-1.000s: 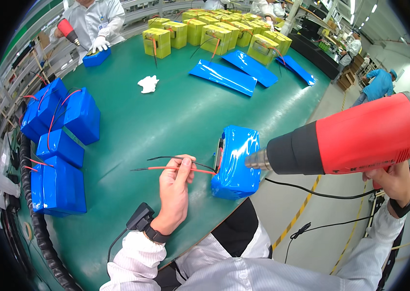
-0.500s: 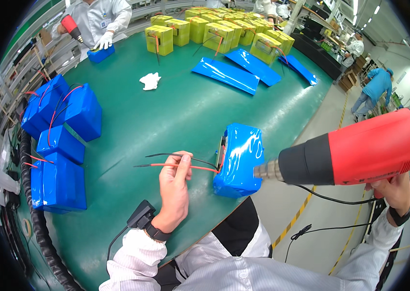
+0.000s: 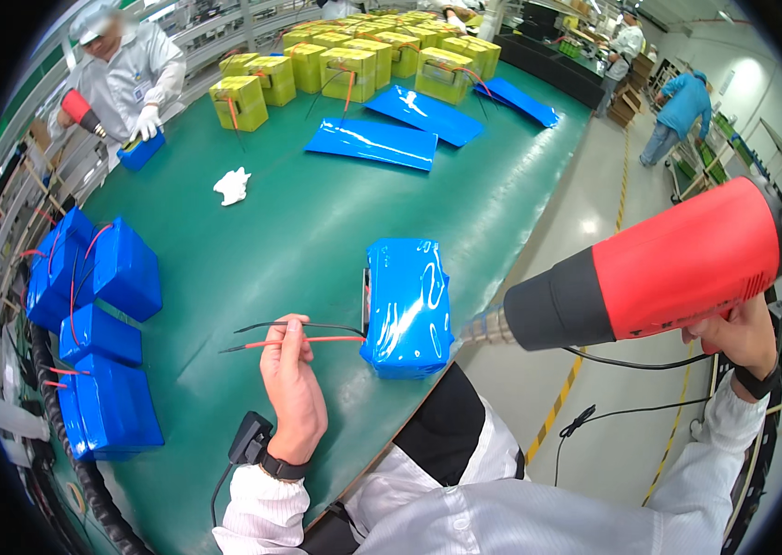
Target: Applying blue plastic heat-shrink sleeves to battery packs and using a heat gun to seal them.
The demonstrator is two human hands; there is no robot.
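A battery pack in shiny blue shrink wrap (image 3: 408, 305) stands near the table's front edge, its open left end partly showing. A red wire (image 3: 335, 339) and a black wire (image 3: 331, 326) run out of that end. My left hand (image 3: 294, 384) pinches both between thumb and fingers, their tips sticking out to the left. With my right hand (image 3: 743, 338) I grip the handle of a red and black heat gun (image 3: 659, 264). Its metal nozzle points left at the pack's right side, very close; I cannot tell whether they touch.
Several finished blue packs (image 3: 127, 268) stand at the left. Yellow packs (image 3: 347, 74) and flat blue sleeves (image 3: 372, 143) lie farther back, with a crumpled white cloth (image 3: 233, 186). Across the table, a person (image 3: 123, 65) holds another heat gun (image 3: 83, 112) and a blue pack (image 3: 141, 150).
My view has shifted, so most things sit farther left in it. The heat gun's nozzle is slightly farther right relative to the pack. My left hand keeps its pinch on the wires.
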